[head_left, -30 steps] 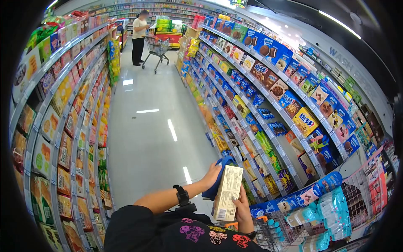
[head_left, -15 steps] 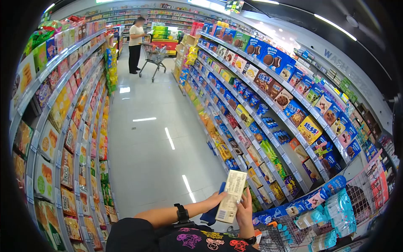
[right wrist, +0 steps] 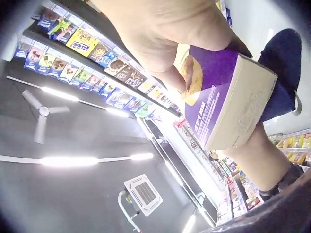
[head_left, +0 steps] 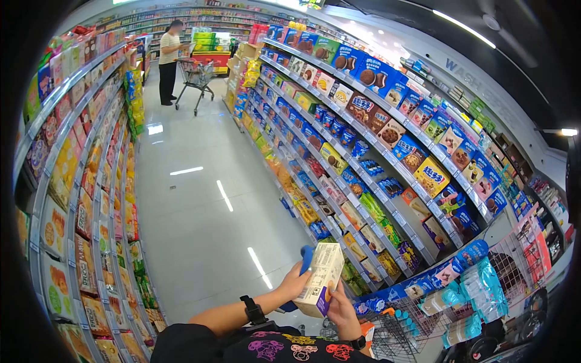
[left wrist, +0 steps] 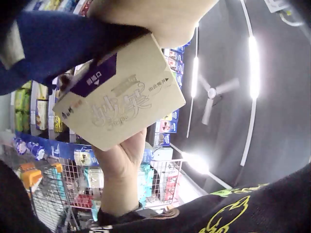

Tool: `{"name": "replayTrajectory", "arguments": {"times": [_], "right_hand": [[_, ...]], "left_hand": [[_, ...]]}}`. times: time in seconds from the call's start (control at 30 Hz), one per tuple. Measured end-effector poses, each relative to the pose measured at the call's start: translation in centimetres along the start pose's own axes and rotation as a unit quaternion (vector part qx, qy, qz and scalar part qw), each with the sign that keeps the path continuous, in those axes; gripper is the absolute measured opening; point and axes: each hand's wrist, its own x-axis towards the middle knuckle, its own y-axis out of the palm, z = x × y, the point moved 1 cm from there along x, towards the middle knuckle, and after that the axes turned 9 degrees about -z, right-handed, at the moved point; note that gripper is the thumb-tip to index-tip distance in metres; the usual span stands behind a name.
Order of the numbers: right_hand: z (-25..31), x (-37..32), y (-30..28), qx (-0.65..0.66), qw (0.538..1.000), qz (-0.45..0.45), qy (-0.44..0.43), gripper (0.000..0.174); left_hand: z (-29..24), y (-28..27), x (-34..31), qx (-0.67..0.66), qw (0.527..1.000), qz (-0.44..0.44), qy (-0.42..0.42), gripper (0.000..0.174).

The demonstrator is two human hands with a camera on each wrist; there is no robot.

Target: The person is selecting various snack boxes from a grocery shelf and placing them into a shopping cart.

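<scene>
Both hands hold a cream and purple snack box (head_left: 321, 278) in front of the chest, tilted. My left hand (head_left: 295, 284) grips its left side and my right hand (head_left: 342, 311) its right side. Fine print covers the long cream face in the head view. Embossed characters and a purple flap mark show on the end (left wrist: 121, 99) in the left wrist view. The right wrist view shows a purple side (right wrist: 211, 82) with a golden food picture, partly behind the right fingers. A dark blue cloth-like item (head_left: 307, 258) is at the left hand, partly hidden by the box.
Shelves of cookie boxes (head_left: 375, 78) line the right and packaged snacks (head_left: 85, 212) the left of a shiny floor aisle (head_left: 193, 224). A wire shopping cart (head_left: 417, 327) with teal packs (head_left: 484, 290) stands close at right. Farther off, a person (head_left: 169, 60) stands by another cart (head_left: 196, 78).
The box has turned in the hands, so its purple side now shows in the head view. The view has swung right, shifting the aisle and the far person leftward.
</scene>
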Motion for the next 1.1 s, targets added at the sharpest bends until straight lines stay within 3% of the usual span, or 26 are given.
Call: {"name": "replayTrajectory", "arguments": {"times": [0.07, 0.1, 0.23, 0.33, 0.47, 0.67, 0.77, 0.8, 0.87, 0.93, 1.0, 1.03, 1.07, 1.1], "right_hand": [[-0.3, -0.5, 0.1, -0.004, 1.000, 0.019, -0.009, 0.068], [-0.5, -0.9, 0.0, -0.012, 1.000, 0.020, -0.015, 0.067], [-0.6, -1.4, -0.5, -0.025, 0.998, -0.009, -0.060, 0.063], [-0.7, -1.7, -1.2, 0.013, 0.993, -0.061, -0.096, 0.060], [0.4, -1.4, -3.3, 0.043, 0.982, -0.103, -0.153, 0.043], [4.7, -4.0, -2.5, 0.048, 0.923, -0.176, -0.340, 0.053], [5.6, -6.0, -2.3, 0.011, 0.867, -0.247, -0.433, 0.061], [5.3, -6.3, -2.9, -0.033, 0.849, -0.261, -0.458, 0.061], [4.8, -6.8, -4.2, -0.104, 0.789, -0.306, -0.522, 0.062], [4.3, -7.9, -3.7, -0.213, 0.744, -0.313, -0.550, 0.070], [4.4, -9.5, -2.4, -0.262, 0.738, -0.255, -0.568, 0.076], [4.7, -10.2, -1.7, -0.302, 0.682, -0.258, -0.615, 0.078], [5.0, -11.3, -1.5, -0.415, 0.586, -0.278, -0.638, 0.076], [4.9, -12.1, -1.1, -0.447, 0.568, -0.285, -0.630, 0.077]], "left_hand": [[0.0, -0.3, 0.2, 0.171, 0.959, -0.019, 0.224, 0.046], [0.0, -0.6, 0.4, 0.155, 0.957, 0.035, 0.243, 0.054], [-0.1, 0.1, 0.3, 0.306, 0.910, 0.042, 0.275, 0.057], [0.1, 1.1, -0.3, 0.335, 0.895, 0.089, 0.280, 0.059], [-1.6, 2.4, -1.5, 0.266, 0.886, 0.238, 0.297, 0.060], [-5.0, 4.6, -2.5, 0.210, 0.858, 0.371, 0.286, 0.057], [-2.7, 5.4, -3.4, 0.025, 0.934, 0.356, -0.008, 0.057], [-0.4, 5.7, -3.1, -0.098, 0.878, 0.354, -0.307, 0.057], [0.5, 5.7, -2.6, -0.221, 0.813, 0.355, -0.405, 0.057], [1.9, 6.0, -2.1, -0.229, 0.809, 0.340, -0.421, 0.056], [2.3, 6.8, -2.4, -0.229, 0.814, 0.326, -0.423, 0.056], [2.7, 7.4, -3.1, -0.230, 0.818, 0.325, -0.415, 0.055], [2.9, 7.7, -3.6, -0.239, 0.822, 0.320, -0.406, 0.055], [3.0, 7.9, -3.6, -0.305, 0.765, 0.333, -0.459, 0.059]]}}
